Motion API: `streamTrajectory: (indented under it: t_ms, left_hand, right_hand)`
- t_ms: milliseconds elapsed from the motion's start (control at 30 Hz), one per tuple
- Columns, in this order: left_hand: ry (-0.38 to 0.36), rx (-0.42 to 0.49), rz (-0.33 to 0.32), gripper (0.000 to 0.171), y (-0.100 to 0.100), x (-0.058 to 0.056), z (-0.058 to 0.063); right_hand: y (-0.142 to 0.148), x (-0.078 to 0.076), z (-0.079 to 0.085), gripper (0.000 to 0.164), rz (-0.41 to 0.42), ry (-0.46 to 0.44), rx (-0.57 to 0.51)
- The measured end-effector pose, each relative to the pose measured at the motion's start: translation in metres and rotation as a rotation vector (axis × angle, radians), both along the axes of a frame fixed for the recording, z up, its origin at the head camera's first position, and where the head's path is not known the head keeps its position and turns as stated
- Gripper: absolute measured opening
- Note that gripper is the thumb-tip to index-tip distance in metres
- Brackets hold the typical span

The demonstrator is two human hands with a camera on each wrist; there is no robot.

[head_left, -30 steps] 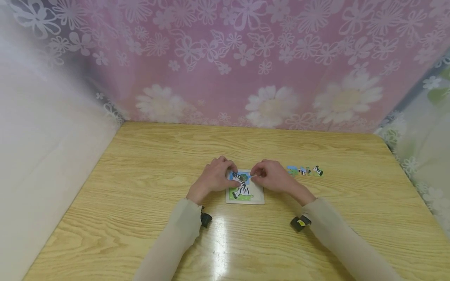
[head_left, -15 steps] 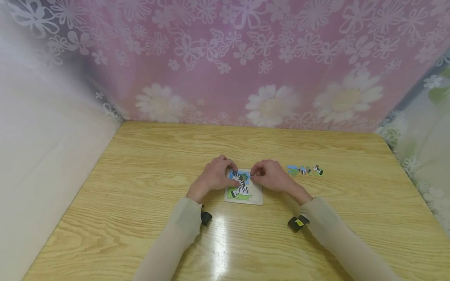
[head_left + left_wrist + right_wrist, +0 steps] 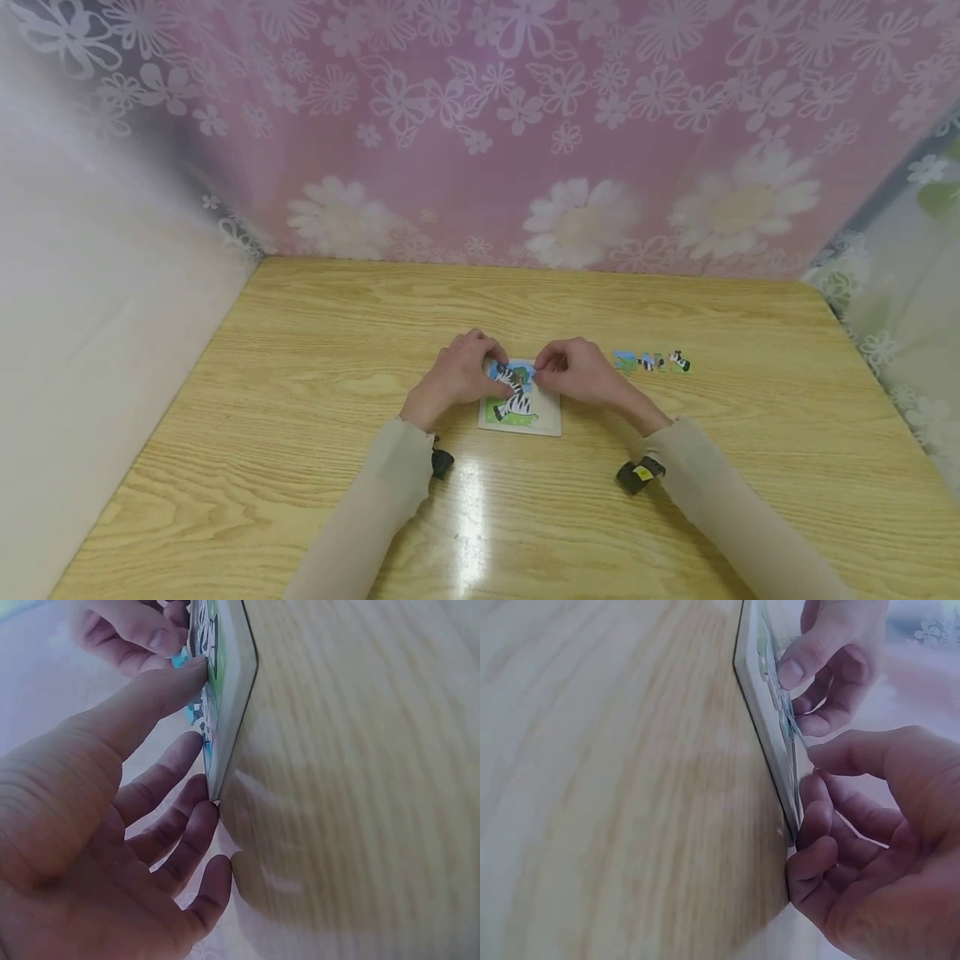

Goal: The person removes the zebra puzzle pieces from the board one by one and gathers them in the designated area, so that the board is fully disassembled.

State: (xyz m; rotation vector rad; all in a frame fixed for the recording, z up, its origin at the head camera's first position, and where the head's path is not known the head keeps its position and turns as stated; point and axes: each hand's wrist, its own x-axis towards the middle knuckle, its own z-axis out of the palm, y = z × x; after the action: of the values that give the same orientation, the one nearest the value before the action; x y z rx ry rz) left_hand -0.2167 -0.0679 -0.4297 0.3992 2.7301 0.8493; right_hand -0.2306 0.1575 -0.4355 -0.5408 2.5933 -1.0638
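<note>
A small square jigsaw puzzle board [image 3: 551, 418] with a pale rim lies flat on the table. Zebra puzzle pieces [image 3: 515, 407] fill its left and middle, while bare wood shows at its right. My left hand [image 3: 459, 375] rests at the upper left, thumb [image 3: 187, 681] pressing on the pieces and the other fingertips spread along the board's edge. Over the upper right part, my right hand [image 3: 583, 372] pinches a thin puzzle piece [image 3: 801, 742] between thumb and forefinger. That piece meets the pieces in the board at a slant; the fingers hide much of it.
To the right of the board, several loose puzzle pieces [image 3: 624, 361] lie in a row, one with a black-and-white animal head [image 3: 679, 362]. The wooden table [image 3: 337, 333] ends at a pink flowered curtain [image 3: 450, 167] behind; pale cloth hangs on both sides.
The board has shifted very slightly to the left from a second ago. Both hands stay almost in place, the right still pinching the puzzle piece at the upper right.
</note>
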Motion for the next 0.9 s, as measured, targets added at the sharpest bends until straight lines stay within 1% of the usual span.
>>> streamTrajectory:
  t_ms: [167,300,467,567,733,900]
  left_hand:
    - [0.012,-0.009,0.005,0.041,-0.001,-0.001,-0.002]
    - [0.02,-0.016,-0.001,0.042,-0.002,-0.001,-0.002]
    - [0.043,-0.031,-0.036,0.042,-0.003,0.001,-0.001]
    - [0.067,-0.034,-0.063,0.041,-0.005,0.002,-0.001]
    - [0.099,-0.032,-0.102,0.041,-0.009,0.004,-0.003]
    - [0.103,-0.035,-0.121,0.038,-0.011,0.011,-0.001]
  right_hand:
    - [-0.003,0.003,0.005,0.011,-0.037,-0.051,-0.042]
    - [-0.004,0.003,0.004,0.011,-0.077,-0.104,-0.093]
    - [0.005,0.005,0.004,0.015,-0.123,-0.159,-0.156]
    - [0.014,0.006,0.007,0.018,-0.144,-0.165,-0.171]
    - [0.035,0.011,0.015,0.021,-0.174,-0.14,-0.184]
    - [0.057,0.017,0.019,0.025,-0.207,-0.106,-0.166]
